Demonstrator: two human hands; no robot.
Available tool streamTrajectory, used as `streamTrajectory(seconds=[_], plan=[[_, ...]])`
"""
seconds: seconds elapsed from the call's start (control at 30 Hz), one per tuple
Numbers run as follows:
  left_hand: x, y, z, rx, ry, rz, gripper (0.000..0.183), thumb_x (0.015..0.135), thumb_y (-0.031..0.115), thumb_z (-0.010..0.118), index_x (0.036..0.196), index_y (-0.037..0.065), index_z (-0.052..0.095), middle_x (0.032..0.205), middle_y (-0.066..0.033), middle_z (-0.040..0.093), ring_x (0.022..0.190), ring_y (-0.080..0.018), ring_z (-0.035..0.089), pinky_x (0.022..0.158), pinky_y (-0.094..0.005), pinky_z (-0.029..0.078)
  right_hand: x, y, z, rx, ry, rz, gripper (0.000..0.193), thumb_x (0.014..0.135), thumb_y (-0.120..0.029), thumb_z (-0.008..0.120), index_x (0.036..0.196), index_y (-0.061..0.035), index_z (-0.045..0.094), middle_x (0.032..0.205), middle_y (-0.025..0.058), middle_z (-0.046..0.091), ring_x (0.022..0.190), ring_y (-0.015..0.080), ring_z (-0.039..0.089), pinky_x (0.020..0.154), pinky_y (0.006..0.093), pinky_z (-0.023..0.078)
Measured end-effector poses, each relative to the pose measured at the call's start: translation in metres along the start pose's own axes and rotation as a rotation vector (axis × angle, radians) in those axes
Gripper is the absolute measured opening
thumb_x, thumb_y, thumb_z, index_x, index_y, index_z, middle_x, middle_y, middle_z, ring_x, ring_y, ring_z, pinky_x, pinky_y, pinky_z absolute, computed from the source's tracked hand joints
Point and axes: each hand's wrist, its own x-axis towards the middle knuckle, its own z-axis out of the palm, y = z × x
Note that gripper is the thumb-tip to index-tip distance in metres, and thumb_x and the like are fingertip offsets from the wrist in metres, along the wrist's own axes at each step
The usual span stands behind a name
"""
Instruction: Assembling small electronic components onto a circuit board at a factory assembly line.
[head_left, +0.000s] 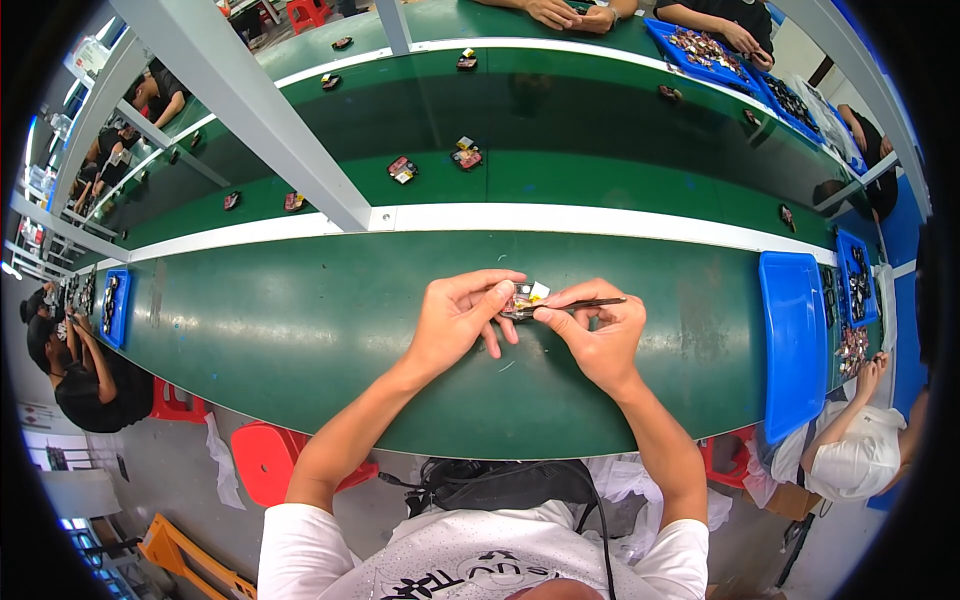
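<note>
Above the green worktop (300,320), my left hand (452,318) grips a small black-cased assembly (521,291) between thumb and fingers. Reddish, white and yellow parts show on it; its exact kind is too small to make out. In a pinch, my right hand (605,340) has a pair of dark, slim tweezers (598,302), slanting across the front of the assembly. The tweezers' tip lies at the assembly, partly hidden by my fingers.
Right of me lies a blue tray (793,345). Past a white rail (560,217), a green conveyor belt (590,170) carries several small assemblies (402,169). A grey post (245,105) slants across the left. Co-workers sit around, and a red stool (266,465) stands below left.
</note>
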Motion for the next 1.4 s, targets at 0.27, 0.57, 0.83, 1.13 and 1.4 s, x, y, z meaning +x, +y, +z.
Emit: streamTrajectory(seconds=[0.27,0.57,0.83,1.13,1.4], plan=[[0.001,-0.003,0.010,-0.020,0.017,0.079,0.032,0.103,0.011,0.059,0.127,-0.009,0.061,0.099,-0.0185,0.071,0.070,-0.0205,0.072,0.048,-0.0268,0.057,0.000,0.000,-0.008,0.009,0.003,0.022,0.013,0.077,0.002,0.084,0.085,-0.0006,0.075,0.070,0.0015,0.068,0.048,-0.0005,0.042,0.044,0.0197,0.028],[0.003,-0.003,0.018,0.037,0.058,0.110,0.029,0.101,0.007,0.059,0.125,-0.011,0.062,0.092,-0.0190,0.072,0.066,-0.0207,0.072,0.046,-0.0264,0.056,0.001,0.001,-0.017,0.040,-0.020,0.016,0.016,0.076,0.001,0.085,0.087,-0.0008,0.075,0.078,0.0038,0.072,0.048,0.0000,0.044,0.045,0.0193,0.031],[0.006,-0.006,0.025,0.042,0.097,0.123,0.030,0.101,0.007,0.060,0.125,-0.010,0.062,0.088,-0.0176,0.072,0.066,-0.0192,0.071,0.046,-0.0258,0.056,-0.001,-0.002,-0.022,-0.084,-0.029,-0.111,0.016,0.074,-0.001,0.086,0.086,-0.0034,0.075,0.079,0.0037,0.074,0.044,0.0015,0.043,0.042,0.0208,0.030],[0.008,-0.008,0.036,0.051,0.087,0.084,0.028,0.101,0.005,0.060,0.125,-0.009,0.062,0.089,-0.0147,0.071,0.067,-0.0152,0.069,0.048,-0.0248,0.054,-0.001,0.000,-0.029,-0.127,-0.047,-0.192,0.015,0.074,0.001,0.085,0.084,-0.0047,0.075,0.081,0.0059,0.076,0.042,0.0029,0.041,0.040,0.0225,0.031],[0.011,-0.018,0.052,0.165,0.155,0.121,0.024,0.101,0.005,0.059,0.121,-0.009,0.062,0.080,-0.0101,0.069,0.062,-0.0102,0.064,0.045,-0.0233,0.053,0.001,-0.001,-0.033,-0.167,-0.044,-0.323,0.016,0.071,0.005,0.083,0.079,-0.0054,0.075,0.079,0.0065,0.076,0.041,0.0044,0.044,0.041,0.0213,0.033]])
